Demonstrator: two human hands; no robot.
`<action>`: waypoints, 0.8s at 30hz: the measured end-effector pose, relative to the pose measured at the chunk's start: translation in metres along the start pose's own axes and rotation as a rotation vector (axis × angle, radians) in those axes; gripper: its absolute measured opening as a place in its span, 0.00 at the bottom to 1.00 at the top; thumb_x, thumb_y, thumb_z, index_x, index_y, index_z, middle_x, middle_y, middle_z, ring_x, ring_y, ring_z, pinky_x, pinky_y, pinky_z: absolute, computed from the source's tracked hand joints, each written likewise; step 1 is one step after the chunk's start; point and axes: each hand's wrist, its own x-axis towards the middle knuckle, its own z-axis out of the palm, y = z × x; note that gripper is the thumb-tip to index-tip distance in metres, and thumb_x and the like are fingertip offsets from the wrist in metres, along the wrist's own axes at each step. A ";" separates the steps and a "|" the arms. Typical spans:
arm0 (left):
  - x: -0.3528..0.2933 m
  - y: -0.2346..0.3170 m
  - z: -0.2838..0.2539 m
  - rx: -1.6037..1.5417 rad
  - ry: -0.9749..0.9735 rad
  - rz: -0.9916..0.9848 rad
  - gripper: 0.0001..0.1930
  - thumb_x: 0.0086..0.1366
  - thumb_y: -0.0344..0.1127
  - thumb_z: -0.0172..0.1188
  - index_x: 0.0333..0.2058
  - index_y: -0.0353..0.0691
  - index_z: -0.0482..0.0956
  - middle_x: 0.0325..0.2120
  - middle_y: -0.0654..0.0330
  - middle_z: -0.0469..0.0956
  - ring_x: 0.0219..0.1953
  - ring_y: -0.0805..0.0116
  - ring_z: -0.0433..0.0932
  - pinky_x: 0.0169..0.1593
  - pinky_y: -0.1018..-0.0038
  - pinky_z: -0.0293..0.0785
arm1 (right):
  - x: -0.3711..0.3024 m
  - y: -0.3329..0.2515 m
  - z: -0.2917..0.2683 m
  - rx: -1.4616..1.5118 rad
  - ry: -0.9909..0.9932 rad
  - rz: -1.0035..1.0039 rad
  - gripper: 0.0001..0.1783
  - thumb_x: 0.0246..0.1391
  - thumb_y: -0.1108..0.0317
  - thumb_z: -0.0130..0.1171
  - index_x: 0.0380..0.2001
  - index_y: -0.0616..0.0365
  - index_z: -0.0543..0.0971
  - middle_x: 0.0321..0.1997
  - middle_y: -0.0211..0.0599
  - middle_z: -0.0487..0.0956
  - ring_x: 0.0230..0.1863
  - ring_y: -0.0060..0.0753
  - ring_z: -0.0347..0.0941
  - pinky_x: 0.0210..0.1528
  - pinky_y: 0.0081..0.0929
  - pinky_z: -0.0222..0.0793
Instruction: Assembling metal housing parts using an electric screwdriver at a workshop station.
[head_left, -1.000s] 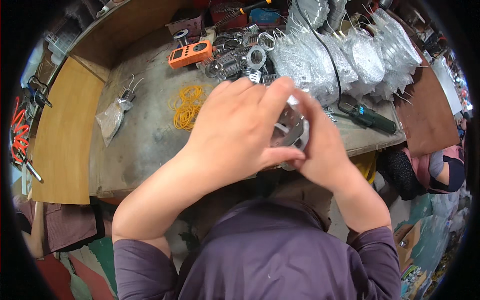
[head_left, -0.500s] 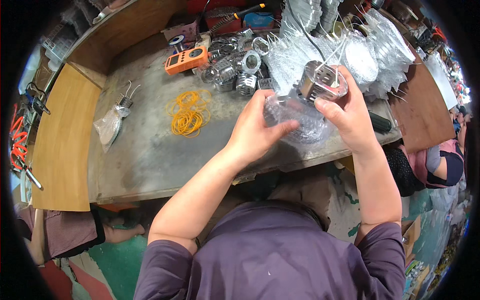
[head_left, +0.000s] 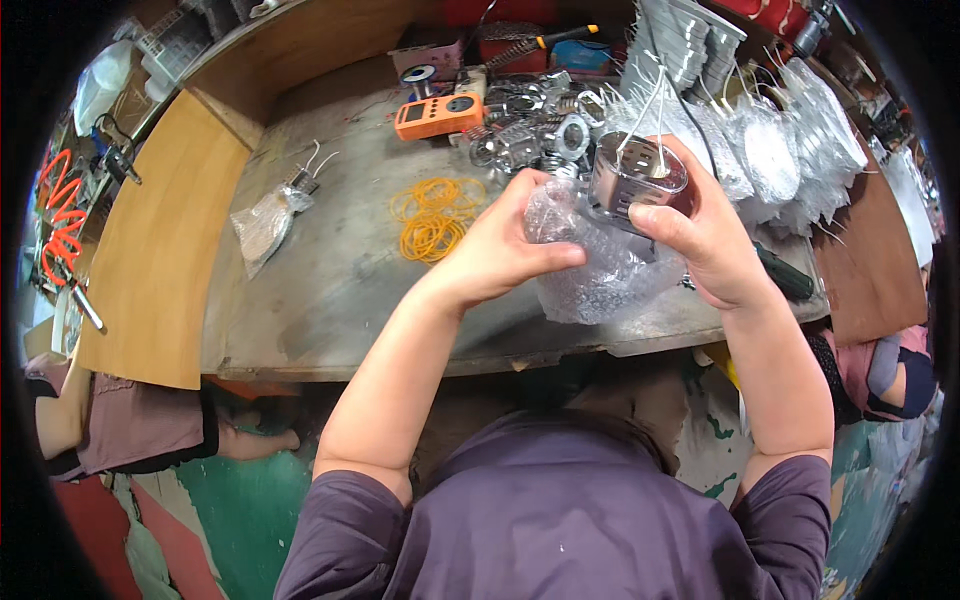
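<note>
My right hand [head_left: 700, 225] grips a slotted metal cylinder [head_left: 635, 180] with two white wires rising from its open top. Its thumb presses the near side of the cylinder. A crumpled bubble wrap bag [head_left: 600, 265] hangs just below and left of the metal part. My left hand [head_left: 515, 240] holds the left side of this bag, thumb stretched across it and the other fingers behind, partly hidden. Whether the cylinder's lower end sits inside the bag I cannot tell. Left of my hands, yellow rubber bands [head_left: 432, 225] lie in a loose pile.
A wrapped part with wires [head_left: 265, 230] lies on the table's left. Behind are an orange multimeter [head_left: 438, 116], a solder spool [head_left: 420, 82] and loose metal cylinders [head_left: 530, 130]. Bubble-wrapped pieces [head_left: 770, 165] are stacked at right, near a dark green tool handle [head_left: 785, 272]. People sit at both sides.
The whole view has shifted, so the table things appear farther right. The cylinder now stands more upright in my right hand, and the bag hangs more spread out below it.
</note>
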 end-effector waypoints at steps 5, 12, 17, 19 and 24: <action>-0.005 -0.004 -0.002 0.227 0.082 0.012 0.15 0.61 0.30 0.66 0.46 0.36 0.75 0.38 0.66 0.78 0.42 0.78 0.74 0.47 0.77 0.72 | 0.004 0.022 0.018 0.112 0.030 0.055 0.31 0.49 0.69 0.68 0.56 0.59 0.68 0.42 0.25 0.74 0.42 0.16 0.68 0.47 0.18 0.65; -0.019 -0.017 -0.017 0.092 0.322 0.074 0.11 0.62 0.24 0.60 0.44 0.35 0.76 0.34 0.67 0.80 0.36 0.80 0.75 0.43 0.78 0.73 | -0.019 0.057 0.023 -0.283 0.065 -0.166 0.41 0.43 0.72 0.70 0.60 0.57 0.62 0.61 0.45 0.66 0.60 0.42 0.66 0.61 0.41 0.64; -0.025 -0.016 -0.021 0.081 0.331 0.031 0.14 0.63 0.23 0.58 0.48 0.34 0.75 0.37 0.66 0.80 0.39 0.79 0.75 0.45 0.77 0.73 | -0.029 0.072 0.006 -0.866 0.102 -0.522 0.20 0.50 0.77 0.63 0.46 0.57 0.71 0.58 0.50 0.68 0.54 0.53 0.70 0.54 0.36 0.69; -0.027 -0.015 -0.022 0.086 0.344 0.021 0.14 0.63 0.23 0.58 0.48 0.34 0.75 0.38 0.66 0.80 0.39 0.79 0.75 0.46 0.77 0.72 | -0.018 0.066 0.001 -0.773 0.100 -0.592 0.19 0.52 0.82 0.59 0.46 0.58 0.69 0.54 0.48 0.70 0.48 0.49 0.74 0.46 0.29 0.72; -0.028 -0.017 -0.023 0.030 0.387 0.056 0.15 0.62 0.25 0.59 0.49 0.34 0.75 0.37 0.65 0.80 0.39 0.79 0.75 0.46 0.77 0.72 | -0.022 0.070 0.024 -0.543 0.160 -0.431 0.29 0.49 0.76 0.65 0.52 0.58 0.63 0.49 0.46 0.71 0.44 0.43 0.74 0.45 0.29 0.71</action>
